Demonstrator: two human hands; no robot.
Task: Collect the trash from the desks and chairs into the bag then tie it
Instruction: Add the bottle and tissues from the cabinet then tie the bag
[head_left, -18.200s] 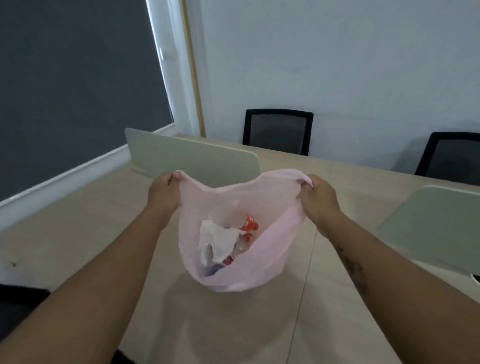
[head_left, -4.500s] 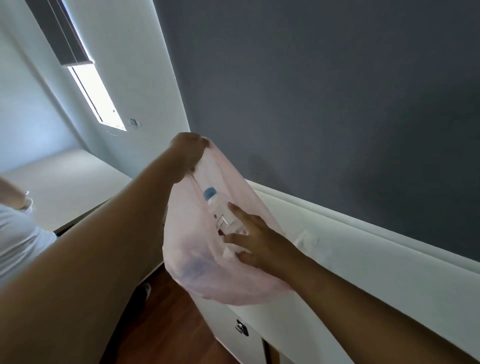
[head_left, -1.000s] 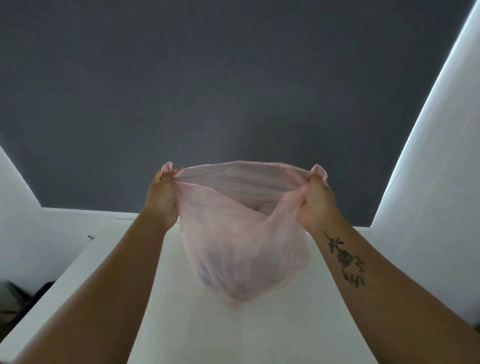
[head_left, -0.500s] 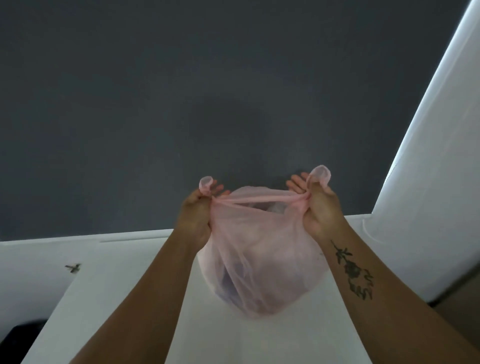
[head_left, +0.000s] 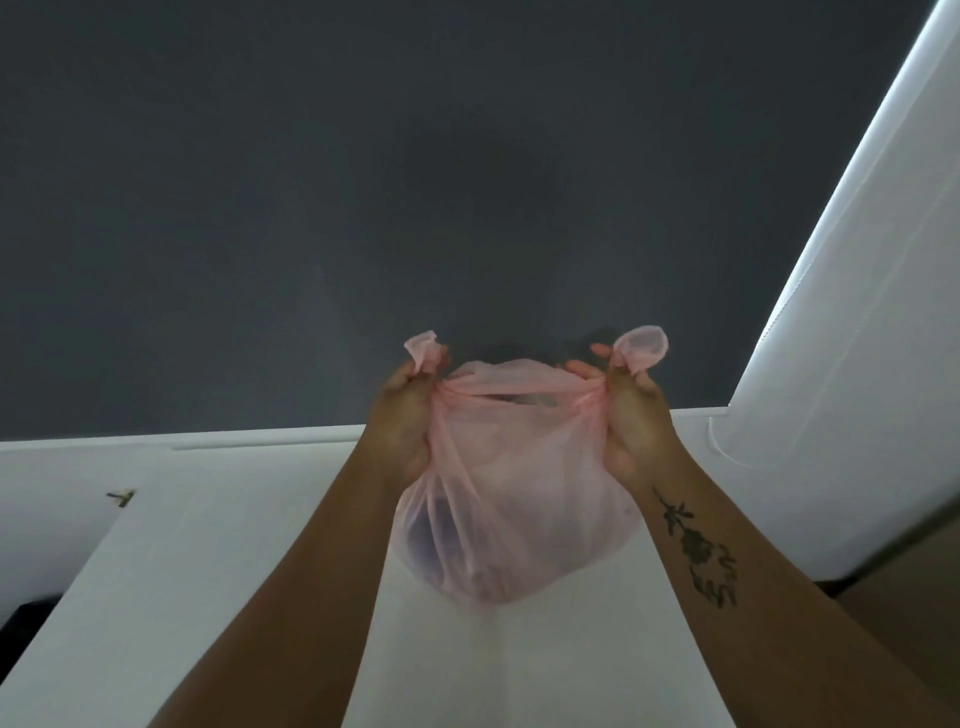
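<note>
Ahead I see a dark grey wall (head_left: 363, 208) above a white surface (head_left: 208, 571). My left hand (head_left: 402, 415) and right hand (head_left: 636, 421) each pinch a gathered corner of the pink bag (head_left: 514, 499), which hangs between them over that surface; dim, unidentifiable contents show through.

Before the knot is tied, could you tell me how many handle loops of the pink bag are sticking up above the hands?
2: one loop above the left hand, the other loop above the right hand. No others show on the bag.
</note>
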